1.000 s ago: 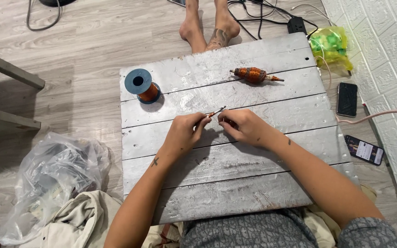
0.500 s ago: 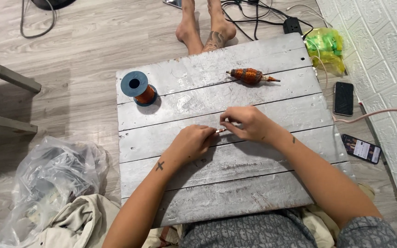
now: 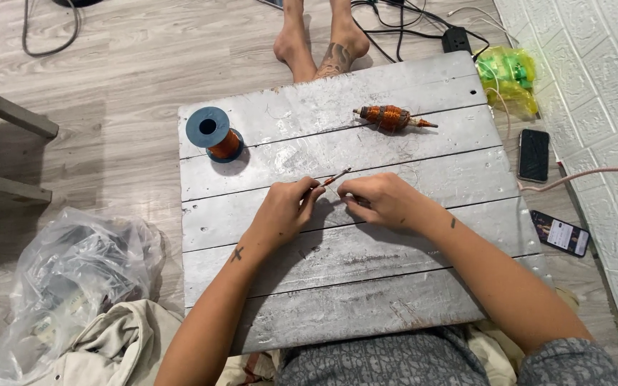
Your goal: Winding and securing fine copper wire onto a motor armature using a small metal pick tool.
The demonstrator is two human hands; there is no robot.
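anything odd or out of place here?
Nothing spilled or broken. The wound copper part lies askew across a plank gap on the board. Two phones sit on the floor beside it. Both hands pinch a thin wire piece.

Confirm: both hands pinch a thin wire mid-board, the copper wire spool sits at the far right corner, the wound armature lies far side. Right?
Not quite. The head view shows the copper wire spool at the far left corner of the wooden board, not the right. The rest holds: the left hand and right hand pinch the thin wire mid-board, and the wound armature lies on the far side.
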